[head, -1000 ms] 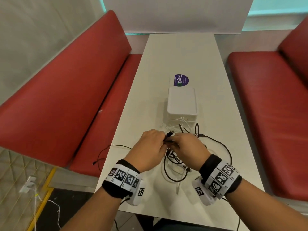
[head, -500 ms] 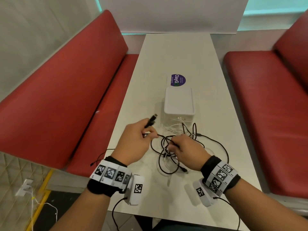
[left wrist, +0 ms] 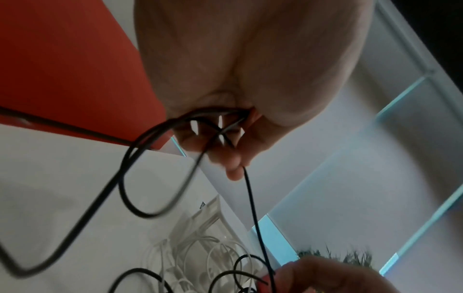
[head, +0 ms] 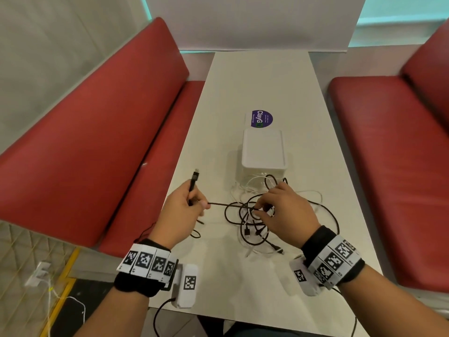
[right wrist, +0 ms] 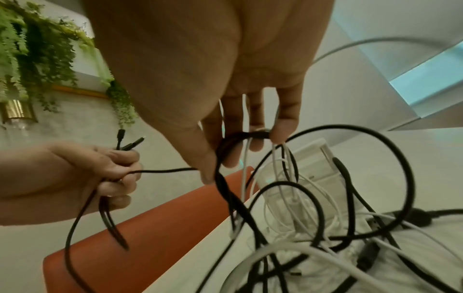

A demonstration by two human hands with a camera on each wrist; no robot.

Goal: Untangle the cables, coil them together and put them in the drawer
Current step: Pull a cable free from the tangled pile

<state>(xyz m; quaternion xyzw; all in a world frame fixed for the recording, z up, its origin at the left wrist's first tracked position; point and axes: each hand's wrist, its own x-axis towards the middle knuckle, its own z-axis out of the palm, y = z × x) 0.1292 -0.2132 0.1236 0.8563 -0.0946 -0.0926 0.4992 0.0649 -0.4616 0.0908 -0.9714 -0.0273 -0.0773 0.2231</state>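
Left hand: the left hand (head: 181,212) hangs over the table's left edge, fingers curled round a black cable (head: 220,204); the plug (head: 195,177) sticks up out of the fist, pointing toward the far end.
Right hand: the right hand (head: 285,212) hovers over the tangle (head: 255,222), thumb and fingers pinching a bunch of black and white strands lifted off the table (head: 243,283).
Between the hands: one black strand runs taut from the left fist across to the right pinch.
Left wrist view: black loops (left wrist: 140,178) pass through the closed left hand (left wrist: 238,79) and sag below it; one strand (left wrist: 253,208) runs down toward the right hand (left wrist: 333,277).
Right wrist view: the right fingers (right wrist: 285,123) pinch black cable together with white cables (right wrist: 246,158); two plug ends (right wrist: 130,142) poke out of the left hand (right wrist: 82,172).
Tangle: black and white cables lie looped over each other at mid-table, near the front edge, touching the box's front.
Box: a white box (head: 263,149) stands at the table's middle, lid side up; whether its drawer is out I cannot tell.
Sticker: a purple round sticker (head: 262,118) lies just beyond the box.
Benches: red benches (head: 97,132) run along both long sides.
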